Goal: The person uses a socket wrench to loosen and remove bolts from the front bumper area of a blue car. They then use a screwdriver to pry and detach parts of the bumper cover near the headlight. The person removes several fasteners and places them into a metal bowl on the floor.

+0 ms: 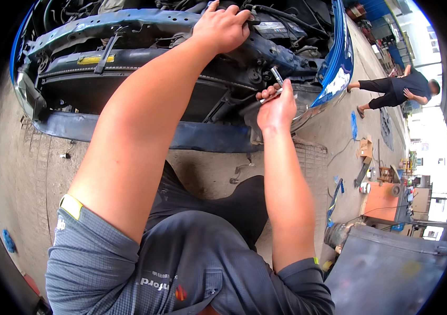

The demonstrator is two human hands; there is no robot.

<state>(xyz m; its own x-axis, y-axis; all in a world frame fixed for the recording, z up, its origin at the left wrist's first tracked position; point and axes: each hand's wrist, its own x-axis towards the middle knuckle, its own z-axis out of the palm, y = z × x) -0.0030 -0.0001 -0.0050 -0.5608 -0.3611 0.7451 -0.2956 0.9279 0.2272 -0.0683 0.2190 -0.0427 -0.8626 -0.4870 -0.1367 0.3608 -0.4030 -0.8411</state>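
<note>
My right hand (278,107) is closed around a silver ratchet wrench (277,75). The tool's shiny socket end points up toward the right part of the car's dark front crossmember (123,20); whether it touches a bolt, I cannot tell. Farther up, my left hand (222,27) rests over the top edge of that crossmember with its fingers apart. A dark radiator (123,90) sits below the bar, partly hidden behind my left forearm. The blue bumper beam (207,136) runs along the bottom of the opened front end.
Blue fender edges (334,79) flank the engine bay. To the right, another person (404,89) stands in dark clothes. A cardboard box (366,149), an orange-topped table (382,200) and a large grey panel (391,273) are on that side. Concrete floor (39,173) surrounds the car.
</note>
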